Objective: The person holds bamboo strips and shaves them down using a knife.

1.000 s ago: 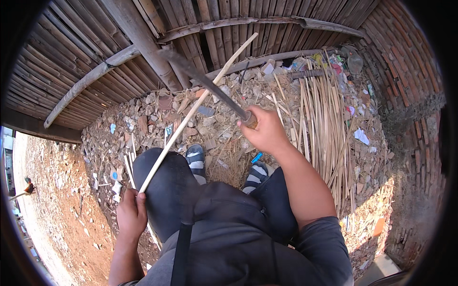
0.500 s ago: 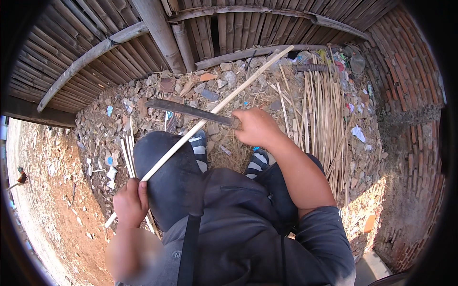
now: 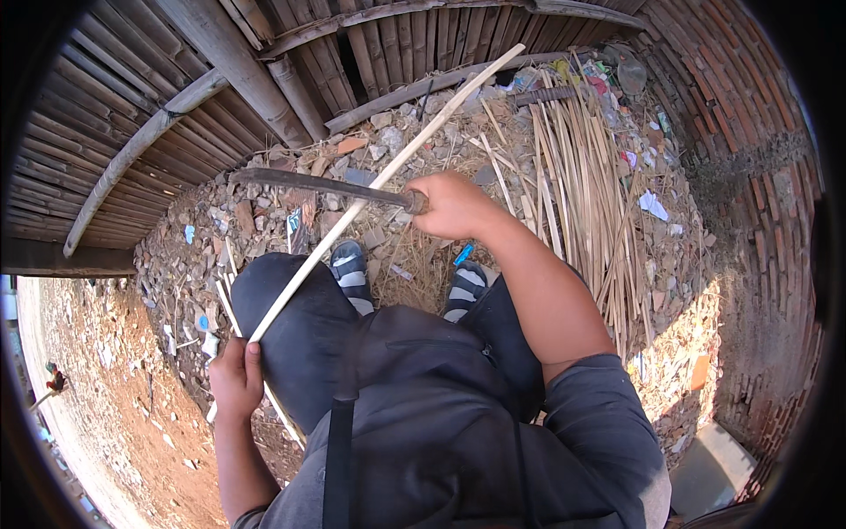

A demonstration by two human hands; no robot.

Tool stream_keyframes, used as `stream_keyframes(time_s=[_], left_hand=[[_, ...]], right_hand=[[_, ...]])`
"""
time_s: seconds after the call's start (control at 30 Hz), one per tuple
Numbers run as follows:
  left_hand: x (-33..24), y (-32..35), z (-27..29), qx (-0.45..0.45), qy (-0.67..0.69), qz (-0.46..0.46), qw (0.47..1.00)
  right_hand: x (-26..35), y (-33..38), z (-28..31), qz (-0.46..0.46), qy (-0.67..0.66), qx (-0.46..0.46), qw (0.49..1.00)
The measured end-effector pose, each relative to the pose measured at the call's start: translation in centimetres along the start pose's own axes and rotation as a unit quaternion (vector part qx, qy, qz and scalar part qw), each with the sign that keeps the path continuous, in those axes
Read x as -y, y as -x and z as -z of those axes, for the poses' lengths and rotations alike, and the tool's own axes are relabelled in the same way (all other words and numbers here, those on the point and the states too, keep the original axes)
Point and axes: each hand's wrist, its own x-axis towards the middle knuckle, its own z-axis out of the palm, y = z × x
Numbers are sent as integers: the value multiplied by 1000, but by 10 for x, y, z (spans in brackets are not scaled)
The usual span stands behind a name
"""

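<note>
Across the person's lap, seen from the head camera, a long pale bamboo strip (image 3: 388, 172) runs on a slant from low on the person's left to high on their right. Its near end sits in the left hand (image 3: 234, 381), whose fingers are curled tight around it beside the left knee; its far end reaches up past the rubble to the foot of the slatted bamboo wall (image 3: 388, 44). The right hand (image 3: 456, 204) is out in front of the body, fingers wrapped closed on the handle of a dark, long-bladed knife (image 3: 317, 185). That blade lies almost level, pointing toward the person's left, and it crosses the strip just beside the right fist, so the two long axes meet at a shallow angle, not square. I cannot tell whether the edge is touching the strip or merely passing behind it at the crossing. Of the two hands, the right is much nearer to that crossing; the left is well down the strip, near its lower end. Both feet in striped sandals (image 3: 351, 269) rest on the stony ground under the strip. A bundle of split bamboo slats (image 3: 590, 176) lies on the ground to the person's right, well apart from either hand
</note>
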Motion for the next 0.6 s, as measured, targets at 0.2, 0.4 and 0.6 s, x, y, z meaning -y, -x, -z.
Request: stream_keyframes(time_s=[0.2, 0.4, 0.6], left_hand=[[-9, -12, 6, -3, -65, -20, 998], [-9, -10, -1, -11, -8, -11, 1000], [-10, -14, -4, -28, 14, -12, 999]], right_hand=[[-48, -11, 13, -146, -61, -85, 984], [4, 14, 21, 59, 15, 39, 997], [-59, 5, 41, -130, -122, -65, 982]])
